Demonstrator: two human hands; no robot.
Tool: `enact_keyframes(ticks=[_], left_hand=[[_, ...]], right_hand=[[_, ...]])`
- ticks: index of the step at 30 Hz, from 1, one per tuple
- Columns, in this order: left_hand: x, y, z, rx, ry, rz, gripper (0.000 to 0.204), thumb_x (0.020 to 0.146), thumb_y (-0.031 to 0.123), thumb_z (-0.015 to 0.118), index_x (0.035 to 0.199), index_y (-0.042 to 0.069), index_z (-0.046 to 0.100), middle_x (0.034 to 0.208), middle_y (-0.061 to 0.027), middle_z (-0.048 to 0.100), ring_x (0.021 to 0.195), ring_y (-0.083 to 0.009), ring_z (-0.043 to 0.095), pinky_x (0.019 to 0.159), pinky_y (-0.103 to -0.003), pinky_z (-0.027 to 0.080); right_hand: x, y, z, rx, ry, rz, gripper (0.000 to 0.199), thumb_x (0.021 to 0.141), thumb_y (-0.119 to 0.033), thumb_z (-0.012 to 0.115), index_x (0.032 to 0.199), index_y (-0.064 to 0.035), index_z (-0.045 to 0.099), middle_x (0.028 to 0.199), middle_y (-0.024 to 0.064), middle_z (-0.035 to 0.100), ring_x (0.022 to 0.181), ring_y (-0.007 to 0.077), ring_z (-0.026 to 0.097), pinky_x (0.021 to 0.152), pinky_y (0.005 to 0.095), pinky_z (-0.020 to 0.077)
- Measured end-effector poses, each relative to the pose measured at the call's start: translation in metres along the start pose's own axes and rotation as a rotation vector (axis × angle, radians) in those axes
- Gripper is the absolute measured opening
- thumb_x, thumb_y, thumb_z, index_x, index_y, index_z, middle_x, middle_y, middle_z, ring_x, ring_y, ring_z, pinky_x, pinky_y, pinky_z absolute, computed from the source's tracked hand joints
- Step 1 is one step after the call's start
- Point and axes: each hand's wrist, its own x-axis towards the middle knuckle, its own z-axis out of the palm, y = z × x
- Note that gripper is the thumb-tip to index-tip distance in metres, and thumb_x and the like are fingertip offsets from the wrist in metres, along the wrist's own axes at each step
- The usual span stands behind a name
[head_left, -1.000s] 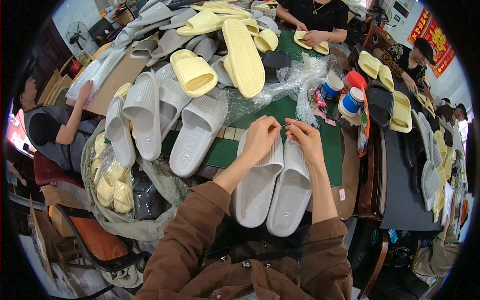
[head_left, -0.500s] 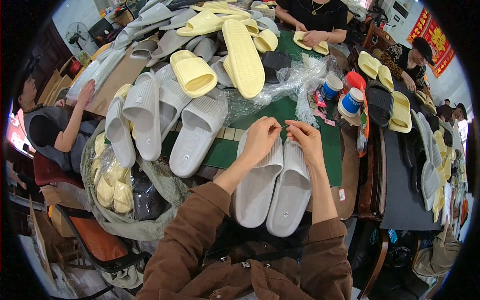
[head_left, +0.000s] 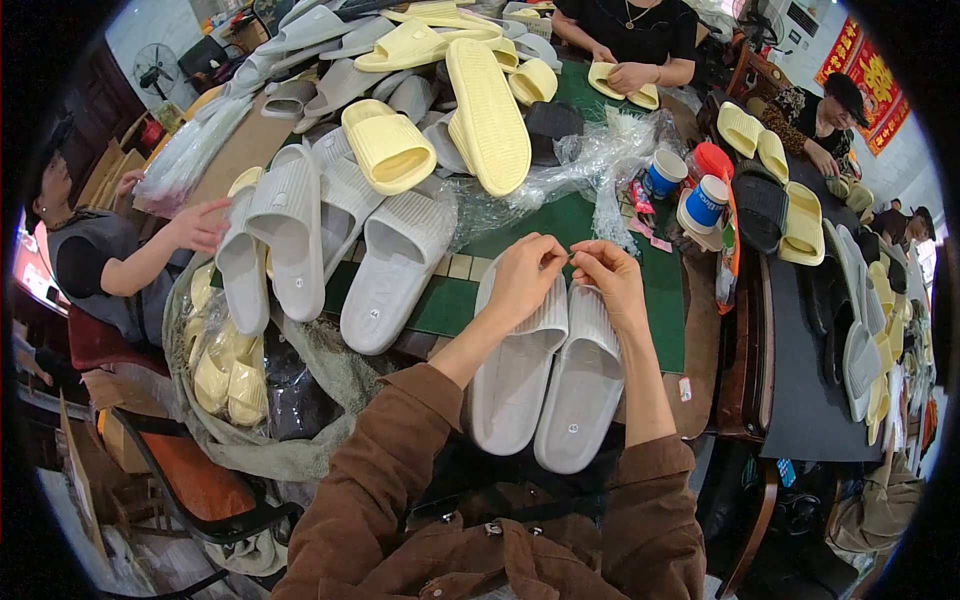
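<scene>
A pair of grey slide slippers lies side by side at the table's near edge, a left slipper and a right slipper, toes pointing away from me. Over their straps my left hand and my right hand come almost together at the fingertips. Both are closed in a pinch. Something thin and very small seems to run between the fingertips; its kind is too small to tell. My wrists rest close to the outer sides of the slippers.
Grey slippers and yellow slippers are heaped at left and back. Crumpled clear plastic lies beyond my hands, paper cups to the right. A sack stands lower left. A co-worker's hand reaches toward the grey slippers; others sit around.
The co-worker at the left has lowered a hand toward the grey slippers. My fingertips have shifted only slightly; the slippers before me stay put.
</scene>
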Motion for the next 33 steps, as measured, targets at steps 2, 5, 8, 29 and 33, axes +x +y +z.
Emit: enact_keyframes(ticks=[2,5,8,29,33], left_hand=[[0.000,0.000,0.001,-0.040,0.030,0.042,0.005,0.079,0.006,0.062,0.082,0.001,0.062,0.077,-0.0119,0.059,0.071,-0.0272,0.059,0.063,-0.036,0.046],[0.000,0.000,0.002,0.016,0.008,0.030,0.005,0.079,0.006,0.062,0.081,0.001,0.062,0.077,-0.0117,0.059,0.072,-0.0276,0.059,0.064,-0.037,0.046],[0.000,-0.001,0.003,0.031,0.018,0.037,0.004,0.079,0.006,0.061,0.080,0.002,0.062,0.076,-0.0114,0.058,0.073,-0.0281,0.058,0.064,-0.038,0.046],[0.000,-0.001,0.004,0.011,-0.007,0.030,0.007,0.079,0.005,0.061,0.085,0.002,0.063,0.078,-0.0114,0.059,0.072,-0.0269,0.060,0.064,-0.036,0.047],[0.000,0.000,0.003,-0.031,0.035,0.018,0.007,0.080,0.006,0.061,0.086,0.002,0.063,0.079,-0.0116,0.060,0.072,-0.0259,0.061,0.064,-0.035,0.048]], right_hand=[[-0.001,0.000,0.000,0.008,0.012,0.004,0.014,0.088,-0.007,0.060,0.099,0.0007,0.064,0.083,0.0037,0.064,0.069,0.0080,0.059,0.062,0.0208,0.0490],[0.000,0.003,-0.001,-0.006,0.066,-0.047,0.014,0.088,-0.008,0.060,0.099,0.0010,0.065,0.083,0.0036,0.064,0.068,0.0079,0.059,0.061,0.0209,0.0488],[0.001,0.004,-0.002,0.024,0.108,-0.077,0.014,0.088,-0.008,0.060,0.098,0.0013,0.065,0.081,0.0034,0.064,0.068,0.0077,0.059,0.061,0.0207,0.0485],[0.003,0.003,-0.009,0.186,0.258,-0.214,0.013,0.089,-0.011,0.061,0.095,-0.0005,0.064,0.082,0.0033,0.063,0.066,0.0071,0.057,0.061,0.0198,0.0454],[0.002,-0.009,-0.002,0.028,0.188,-0.186,0.013,0.089,-0.010,0.061,0.096,0.0007,0.064,0.083,0.0036,0.063,0.067,0.0078,0.058,0.061,0.0210,0.0472]])
